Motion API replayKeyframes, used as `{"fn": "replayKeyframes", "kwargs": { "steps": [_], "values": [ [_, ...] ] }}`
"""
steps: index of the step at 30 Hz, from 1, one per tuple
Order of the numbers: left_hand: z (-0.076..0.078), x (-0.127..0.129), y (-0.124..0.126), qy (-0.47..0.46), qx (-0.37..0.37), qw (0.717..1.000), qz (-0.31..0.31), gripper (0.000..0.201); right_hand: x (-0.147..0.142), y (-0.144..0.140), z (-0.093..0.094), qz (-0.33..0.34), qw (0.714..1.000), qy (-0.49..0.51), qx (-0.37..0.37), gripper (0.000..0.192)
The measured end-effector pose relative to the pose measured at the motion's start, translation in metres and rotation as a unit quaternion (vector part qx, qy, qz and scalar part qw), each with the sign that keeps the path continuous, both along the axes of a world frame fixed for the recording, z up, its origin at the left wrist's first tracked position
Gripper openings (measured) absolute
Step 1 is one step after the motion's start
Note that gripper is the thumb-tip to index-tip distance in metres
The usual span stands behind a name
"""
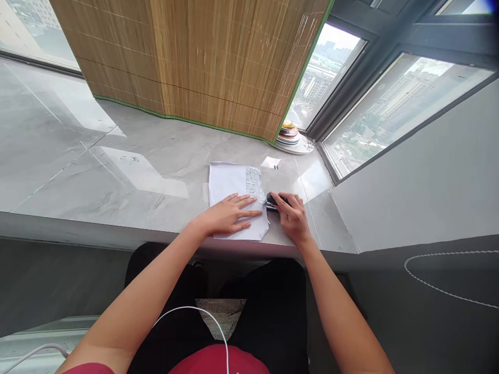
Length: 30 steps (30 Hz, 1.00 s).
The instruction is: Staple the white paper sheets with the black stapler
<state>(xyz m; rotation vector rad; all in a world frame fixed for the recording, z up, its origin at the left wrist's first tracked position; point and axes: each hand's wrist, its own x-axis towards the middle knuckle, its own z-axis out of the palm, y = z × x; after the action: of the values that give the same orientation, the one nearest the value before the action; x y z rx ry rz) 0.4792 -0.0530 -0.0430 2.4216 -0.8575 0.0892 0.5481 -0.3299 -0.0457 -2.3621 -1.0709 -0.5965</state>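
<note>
A white sheet of paper (230, 182) lies on the grey marble sill (117, 171), with a dense patch of small silvery marks (254, 183) along its right side. My left hand (230, 214) lies flat on the sheet's lower half, fingers spread, pressing it down. My right hand (291, 215) grips a small black stapler (272, 200) at the paper's right edge, its nose touching the sheet beside the patch.
A bamboo blind (195, 57) with green trim stands at the back of the sill. A stack of coloured plates (289, 136) sits in the window corner. A few small metal bits (276, 167) lie behind the paper. A white cable (202, 311) crosses my lap.
</note>
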Motion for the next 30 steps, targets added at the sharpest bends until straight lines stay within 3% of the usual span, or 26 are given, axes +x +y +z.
{"fn": "replayKeyframes", "kwargs": {
  "steps": [11,20,23,30],
  "values": [
    [-0.007,0.001,-0.003,-0.022,-0.017,1.000,0.001,0.048,-0.002,0.000,0.002,0.028,0.999,0.014,-0.028,0.054],
    [0.001,0.001,-0.002,0.004,-0.027,0.999,0.023,0.050,-0.001,0.003,0.003,0.063,0.997,0.035,-0.006,0.055],
    [0.000,0.000,-0.002,-0.004,-0.032,0.999,0.019,0.048,-0.004,0.010,0.003,0.076,0.996,0.046,0.014,0.055],
    [-0.002,-0.001,-0.003,0.002,0.011,1.000,0.013,0.038,-0.013,0.029,0.002,0.060,0.997,0.039,-0.022,0.060]
  ]
}}
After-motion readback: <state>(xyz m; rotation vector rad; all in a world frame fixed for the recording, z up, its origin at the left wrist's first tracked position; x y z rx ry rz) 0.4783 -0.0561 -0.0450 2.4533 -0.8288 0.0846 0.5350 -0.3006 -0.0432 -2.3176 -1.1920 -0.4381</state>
